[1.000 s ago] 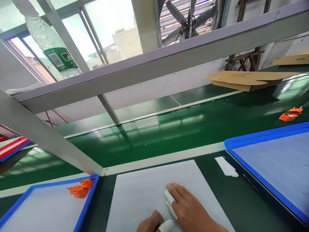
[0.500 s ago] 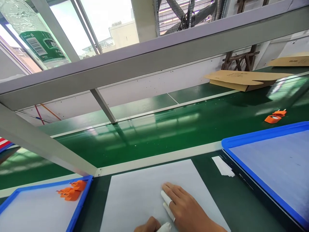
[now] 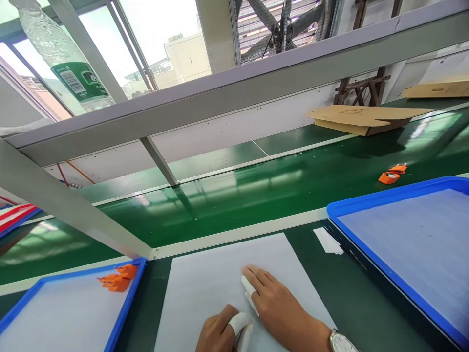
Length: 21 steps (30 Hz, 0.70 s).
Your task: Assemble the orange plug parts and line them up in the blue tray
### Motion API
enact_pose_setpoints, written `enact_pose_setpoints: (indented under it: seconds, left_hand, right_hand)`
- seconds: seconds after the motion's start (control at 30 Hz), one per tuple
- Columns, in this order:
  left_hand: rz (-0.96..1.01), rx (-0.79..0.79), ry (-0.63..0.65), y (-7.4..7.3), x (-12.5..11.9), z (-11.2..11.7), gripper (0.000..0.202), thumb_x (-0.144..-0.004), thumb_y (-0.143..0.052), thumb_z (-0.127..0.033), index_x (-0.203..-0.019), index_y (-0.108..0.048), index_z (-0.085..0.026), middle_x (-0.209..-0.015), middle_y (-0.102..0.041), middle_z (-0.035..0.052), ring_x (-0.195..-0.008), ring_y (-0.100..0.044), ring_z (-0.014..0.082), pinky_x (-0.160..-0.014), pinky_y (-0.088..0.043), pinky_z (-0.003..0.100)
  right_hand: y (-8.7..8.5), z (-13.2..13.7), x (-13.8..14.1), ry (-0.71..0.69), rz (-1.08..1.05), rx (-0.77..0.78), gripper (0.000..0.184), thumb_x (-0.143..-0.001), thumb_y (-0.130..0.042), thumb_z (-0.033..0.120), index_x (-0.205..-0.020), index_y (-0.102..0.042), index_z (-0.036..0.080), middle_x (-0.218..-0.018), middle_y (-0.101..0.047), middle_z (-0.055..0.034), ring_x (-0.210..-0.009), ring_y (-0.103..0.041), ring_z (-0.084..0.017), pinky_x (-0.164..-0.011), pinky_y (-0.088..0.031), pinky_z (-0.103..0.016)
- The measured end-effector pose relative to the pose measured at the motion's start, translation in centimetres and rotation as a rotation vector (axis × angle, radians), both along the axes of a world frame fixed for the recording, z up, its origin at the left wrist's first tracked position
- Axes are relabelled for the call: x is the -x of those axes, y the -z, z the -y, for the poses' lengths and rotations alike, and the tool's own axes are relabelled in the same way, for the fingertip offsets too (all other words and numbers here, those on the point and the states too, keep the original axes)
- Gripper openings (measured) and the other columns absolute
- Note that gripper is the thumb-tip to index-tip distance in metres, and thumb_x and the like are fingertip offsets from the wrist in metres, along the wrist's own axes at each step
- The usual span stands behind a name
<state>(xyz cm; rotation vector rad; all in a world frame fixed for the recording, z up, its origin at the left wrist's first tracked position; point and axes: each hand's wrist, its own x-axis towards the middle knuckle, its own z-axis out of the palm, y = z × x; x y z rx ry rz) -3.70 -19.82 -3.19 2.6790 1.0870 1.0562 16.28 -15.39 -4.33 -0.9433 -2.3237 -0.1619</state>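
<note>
One white sheet (image 3: pixel 205 281) lies under your hands at the lower centre of the frame, pale, matt and smooth, with straight edges. Its far edge slants slightly up toward the right, and its near end runs out of the bottom of the frame. Dark green tabletop (image 3: pixel 351 288) shows along both sides of it.

Your right hand (image 3: pixel 276 300) rests palm down on the sheet, fingers stretched out and close together; a white covering (image 3: pixel 248 284) wraps a digit on its inner side, and a watch (image 3: pixel 342 342) sits at your wrist. Your left hand (image 3: pixel 218 330) is curled at the bottom of the frame, white wrapping showing on its digits too. Whether it grips anything you cannot tell, since its inside is hidden. The two hands are near each other, with a narrow gap between them.

The sheet spreads beneath both hands and reaches beyond the fingertips of your right one. At the lower left, a blue-rimmed tray (image 3: pixel 123 310) holds orange pieces (image 3: pixel 116 279); at the right stands another blue tray (image 3: pixel 395 196), with a white scrap (image 3: pixel 328 241) just beside it, between tray and sheet.
</note>
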Motion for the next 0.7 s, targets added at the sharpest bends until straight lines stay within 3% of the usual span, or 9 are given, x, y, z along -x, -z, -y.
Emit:
enact_pose_setpoints:
  seconds: [0.17, 0.33, 0.7]
  left_hand:
    - [-0.036, -0.003, -0.003, -1.5, -0.5, 0.1, 0.018, -0.091, -0.043, -0.012, -0.098, -0.058, -0.019, -0.07, -0.057, 0.0033, -0.049, -0.05, 0.0115, -0.045, -0.038, 0.021]
    - [-0.087, -0.036, 0.003, -2.5, -0.9, 0.0, 0.016, -0.09, -0.043, -0.009, -0.089, -0.055, -0.019, -0.066, -0.056, 0.0015, -0.045, -0.048, 0.011, -0.043, -0.036, 0.021]
    - [-0.054, -0.094, -0.052, -0.8, -0.7, 0.1, 0.028, -0.094, -0.046, -0.013, -0.067, -0.042, -0.022, -0.058, -0.049, -0.0021, -0.041, -0.039, 0.0084, -0.041, -0.026, 0.023]
  right_hand:
    - [-0.6, 0.0, -0.2, 0.0, 0.013, 0.013, 0.018, -0.081, -0.059, -0.001, -0.086, -0.073, 0.009, -0.131, -0.064, -0.0211, -0.122, -0.06, -0.034, -0.1, -0.055, -0.046]
    - [0.2, 0.2, -0.2, 0.0, 0.023, 0.029, 0.02, -0.082, -0.058, -0.002, -0.09, -0.073, 0.009, -0.135, -0.061, -0.0204, -0.126, -0.056, -0.035, -0.102, -0.053, -0.048]
    - [1.6, 0.4, -0.1, -0.011, 0.003, 0.067, 0.022, -0.084, -0.052, -0.003, -0.087, -0.071, 0.01, -0.142, -0.055, -0.0212, -0.132, -0.051, -0.037, -0.103, -0.051, -0.052]
